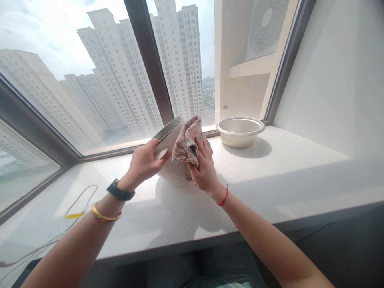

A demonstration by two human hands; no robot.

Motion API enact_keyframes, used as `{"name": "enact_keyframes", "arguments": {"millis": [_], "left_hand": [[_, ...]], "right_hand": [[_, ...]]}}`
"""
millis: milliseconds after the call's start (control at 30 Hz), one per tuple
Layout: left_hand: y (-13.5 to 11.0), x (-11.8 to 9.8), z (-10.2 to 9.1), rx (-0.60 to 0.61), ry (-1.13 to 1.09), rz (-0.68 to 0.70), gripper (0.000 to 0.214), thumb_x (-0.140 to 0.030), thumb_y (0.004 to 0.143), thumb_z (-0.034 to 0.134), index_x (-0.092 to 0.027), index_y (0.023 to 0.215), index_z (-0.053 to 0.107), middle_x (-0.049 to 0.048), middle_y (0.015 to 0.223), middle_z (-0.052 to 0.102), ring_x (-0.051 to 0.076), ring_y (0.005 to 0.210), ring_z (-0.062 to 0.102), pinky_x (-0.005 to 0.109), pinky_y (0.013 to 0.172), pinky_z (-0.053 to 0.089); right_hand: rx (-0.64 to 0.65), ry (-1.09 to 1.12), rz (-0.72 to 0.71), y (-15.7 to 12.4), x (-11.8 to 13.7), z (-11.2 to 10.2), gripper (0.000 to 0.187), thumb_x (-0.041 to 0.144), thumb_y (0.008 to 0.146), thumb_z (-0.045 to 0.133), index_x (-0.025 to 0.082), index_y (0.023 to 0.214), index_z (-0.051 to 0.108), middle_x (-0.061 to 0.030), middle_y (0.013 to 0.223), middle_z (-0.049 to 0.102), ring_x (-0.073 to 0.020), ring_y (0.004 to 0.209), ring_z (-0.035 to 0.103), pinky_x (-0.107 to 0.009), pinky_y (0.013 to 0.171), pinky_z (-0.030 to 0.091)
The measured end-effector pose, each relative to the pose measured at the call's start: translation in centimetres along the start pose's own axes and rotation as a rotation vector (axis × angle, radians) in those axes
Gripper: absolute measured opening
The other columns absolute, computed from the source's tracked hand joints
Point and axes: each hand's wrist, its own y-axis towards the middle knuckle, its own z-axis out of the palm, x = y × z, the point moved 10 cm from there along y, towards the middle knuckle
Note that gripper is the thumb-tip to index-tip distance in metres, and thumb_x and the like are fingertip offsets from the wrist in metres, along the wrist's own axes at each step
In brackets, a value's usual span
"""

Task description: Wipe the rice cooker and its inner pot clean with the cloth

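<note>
A white, round-walled pot [172, 170] with a dark-edged opening leans to one side on the pale windowsill [252, 192]. My left hand [147, 162] grips it at its left side, fingers closed around a small white part that looks like a handle. Against the pot's right side, my right hand [205, 168] presses a crumpled pinkish-brown cloth [189, 138], fingers bent over it. A pale tag shows on the cloth. The cloth and both hands hide part of the pot's wall.
A light, wide-rimmed bowl [241, 136] stands on the sill to the right, near the window frame [153, 60]. A thin cable [60, 234] with a yellow tag [74, 216] lies at the left. The sill's front edge runs below my hands.
</note>
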Motion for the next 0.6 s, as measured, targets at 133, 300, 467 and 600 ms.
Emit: {"name": "enact_keyframes", "arguments": {"millis": [133, 300, 467, 600], "left_hand": [[1.7, 1.7, -0.8, -0.031, -0.043, -0.180, 0.033, -0.052, 0.084, 0.057, -0.019, 0.084, 0.058, 0.0043, 0.075, 0.064, 0.022, 0.067, 0.057, 0.031, 0.060, 0.036], [2.3, 3.7, -1.0, -0.072, -0.116, -0.319, 0.032, -0.049, 0.082, 0.059, -0.018, 0.087, 0.061, 0.0045, 0.079, 0.065, 0.022, 0.072, 0.058, 0.031, 0.063, 0.038], [1.7, 4.3, -1.1, -0.093, -0.153, -0.351, 0.033, -0.050, 0.081, 0.062, -0.017, 0.087, 0.061, 0.0046, 0.081, 0.065, 0.020, 0.070, 0.055, 0.031, 0.063, 0.037], [1.3, 4.3, -1.1, -0.082, -0.135, -0.344, 0.034, -0.051, 0.082, 0.062, -0.017, 0.088, 0.060, 0.0049, 0.080, 0.065, 0.021, 0.070, 0.056, 0.031, 0.063, 0.038]], "right_hand": [[0.056, -0.097, -0.026, -2.3, 2.6, 2.1, 0.079, 0.036, 0.093, 0.054, 0.029, 0.164, 0.018, -0.0010, 0.170, 0.014, -0.0411, 0.156, -0.008, -0.076, 0.120, 0.005], [0.160, -0.205, -0.159, -3.7, 6.3, 7.2, 0.067, 0.035, 0.094, 0.055, 0.034, 0.158, 0.036, 0.0039, 0.165, 0.030, -0.0450, 0.155, 0.002, -0.083, 0.114, -0.007], [0.433, -0.163, -0.436, -5.4, 7.7, 13.4, 0.059, 0.017, 0.099, 0.041, 0.032, 0.155, 0.038, 0.0058, 0.163, 0.033, -0.0244, 0.153, 0.028, -0.062, 0.127, 0.015], [0.523, -0.158, -0.544, -6.6, 7.3, 13.6, 0.058, 0.019, 0.092, 0.051, 0.015, 0.150, 0.047, -0.0097, 0.161, 0.038, -0.0212, 0.153, 0.029, -0.046, 0.130, 0.016]]}}
